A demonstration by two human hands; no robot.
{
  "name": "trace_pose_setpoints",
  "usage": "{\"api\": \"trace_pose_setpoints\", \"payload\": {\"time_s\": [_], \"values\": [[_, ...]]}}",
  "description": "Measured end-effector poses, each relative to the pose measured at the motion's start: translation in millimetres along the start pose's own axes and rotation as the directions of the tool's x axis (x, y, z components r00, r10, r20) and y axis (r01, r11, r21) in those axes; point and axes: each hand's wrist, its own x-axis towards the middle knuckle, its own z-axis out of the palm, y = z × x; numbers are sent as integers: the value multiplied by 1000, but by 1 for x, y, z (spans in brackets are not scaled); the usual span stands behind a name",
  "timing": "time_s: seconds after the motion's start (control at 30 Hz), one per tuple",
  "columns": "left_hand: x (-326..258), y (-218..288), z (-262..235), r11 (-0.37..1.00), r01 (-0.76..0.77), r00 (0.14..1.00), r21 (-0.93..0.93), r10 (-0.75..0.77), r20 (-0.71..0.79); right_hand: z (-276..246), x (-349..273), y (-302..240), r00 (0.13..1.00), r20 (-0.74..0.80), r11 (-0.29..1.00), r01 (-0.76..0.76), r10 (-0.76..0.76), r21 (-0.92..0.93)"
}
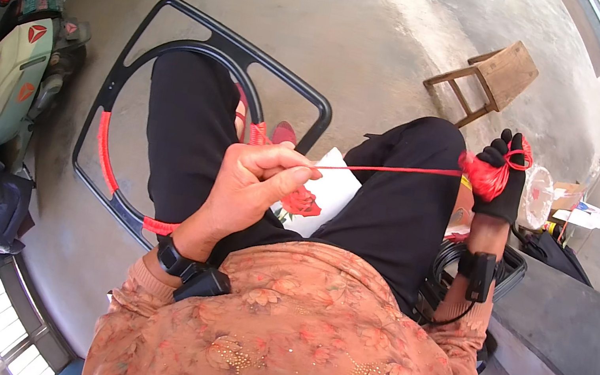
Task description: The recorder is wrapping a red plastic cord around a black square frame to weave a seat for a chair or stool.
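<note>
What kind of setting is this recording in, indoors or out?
Likely an outdoor yard or forecourt of a house: a sunlit bare concrete floor, a parked scooter at the left, a small wooden stool standing in the open, and a concrete step at the right.

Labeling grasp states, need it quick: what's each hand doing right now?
Left hand: closed, pinching the red cord between its fingertips.
Right hand, in a black glove: closed on the red cord bundle.
</note>
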Motion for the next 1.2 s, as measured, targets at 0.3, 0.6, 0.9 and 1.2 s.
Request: {"api": "trace_pose_setpoints", "payload": {"time_s": [0.3,0.6,0.9,1.2], "values": [[-4,-3,-2,999,-40,998,29,39,43,176,-3,127,870,-140,302,-309,472,-902],[-8,0,1,928,-226,923,297,301,-240,89,-28,82,877,-415,893,-370,244,-257],[-5,-7,-15,904,168,867,-394,-326,-378,59,14,79,957,-164,911,-280,240,-302],[-4,-8,-22,718,301,896,-628,-439,-73,89,19,94,998,59,-334,47,-27,-941]]}}
